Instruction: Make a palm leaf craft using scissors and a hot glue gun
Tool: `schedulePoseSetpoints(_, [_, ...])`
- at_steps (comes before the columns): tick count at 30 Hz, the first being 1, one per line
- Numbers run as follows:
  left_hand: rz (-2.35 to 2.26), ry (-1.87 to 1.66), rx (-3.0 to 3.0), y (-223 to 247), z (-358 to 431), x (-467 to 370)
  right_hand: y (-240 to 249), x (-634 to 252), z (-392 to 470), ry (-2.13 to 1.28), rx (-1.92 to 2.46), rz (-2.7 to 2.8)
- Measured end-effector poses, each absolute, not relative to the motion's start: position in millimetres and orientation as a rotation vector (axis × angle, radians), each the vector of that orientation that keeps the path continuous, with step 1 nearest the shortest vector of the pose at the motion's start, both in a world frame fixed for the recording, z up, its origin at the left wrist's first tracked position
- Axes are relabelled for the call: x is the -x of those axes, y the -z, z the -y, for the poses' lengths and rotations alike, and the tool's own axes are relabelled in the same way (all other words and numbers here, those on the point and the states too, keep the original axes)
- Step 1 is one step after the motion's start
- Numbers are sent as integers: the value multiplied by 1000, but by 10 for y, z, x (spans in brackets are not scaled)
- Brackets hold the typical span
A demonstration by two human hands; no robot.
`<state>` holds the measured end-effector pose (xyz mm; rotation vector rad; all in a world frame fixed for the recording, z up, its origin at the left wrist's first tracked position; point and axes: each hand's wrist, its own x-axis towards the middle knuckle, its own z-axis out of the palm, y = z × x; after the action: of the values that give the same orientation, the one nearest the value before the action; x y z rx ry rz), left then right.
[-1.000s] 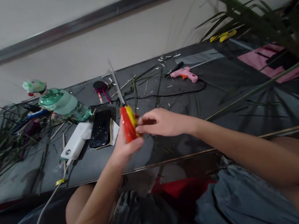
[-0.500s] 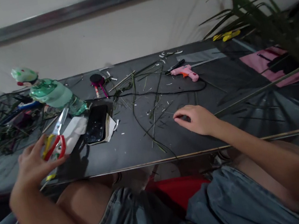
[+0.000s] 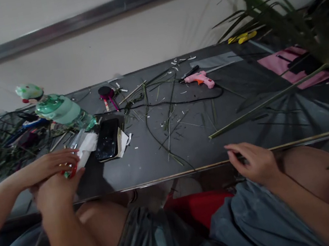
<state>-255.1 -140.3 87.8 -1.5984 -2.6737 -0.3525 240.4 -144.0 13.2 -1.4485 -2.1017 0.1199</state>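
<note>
At the table's left front, my left hand (image 3: 56, 193) is closed around a pair of scissors with red and yellow handles. Most of the scissors (image 3: 72, 169) is covered by fingers, and the blades point away from me. Another person's hand (image 3: 55, 161) reaches in from the left and lies over the handles, against my fingers. My right hand (image 3: 256, 162) hovers by the front edge above my lap, thumb apart from loosely curled fingers, with nothing visible in it. Just beyond it is the cut end of a palm leaf stalk (image 3: 240, 121).
A phone (image 3: 108, 139) lies beside white paper. Behind stands a leaning green bottle (image 3: 65, 108). A pink glue gun (image 3: 201, 78) with a black cord lies at the back, amid leaf strips. Palm fronds (image 3: 299, 18) overhang the right side, near pink cloth (image 3: 281, 64).
Another person's hand has come in from the left onto the scissors in my left hand. My right hand has moved back toward me and right, off the tabletop to its front edge.
</note>
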Motion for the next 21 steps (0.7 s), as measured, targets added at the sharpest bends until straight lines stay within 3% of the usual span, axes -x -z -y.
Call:
schedulePoseSetpoints(3, [2549, 408, 1481, -691, 1516, 1728, -254, -2104, 1244, -185, 1347, 2203])
schedulePoseSetpoints(6, [2468, 482, 2206, -592, 1449, 940, -409, -1742, 990, -477, 1309, 2384])
schedulePoseSetpoints(9, [2542, 223, 2429, -570, 1261, 538, -491, -1464, 863, -747, 1308, 2552])
schedulePoseSetpoints(14, [2587, -106, 2466, -614, 902, 474, -453, -1336, 798, -826, 1340, 2587])
schedulePoseSetpoints(18, [2441, -348, 2855, -982, 583, 637, -498, -1428, 553, -924, 1344, 2469])
schedulePoseSetpoints(21, [2271, -14, 2967, -1726, 365, 888, -605, -1481, 295, -961, 1342, 2372])
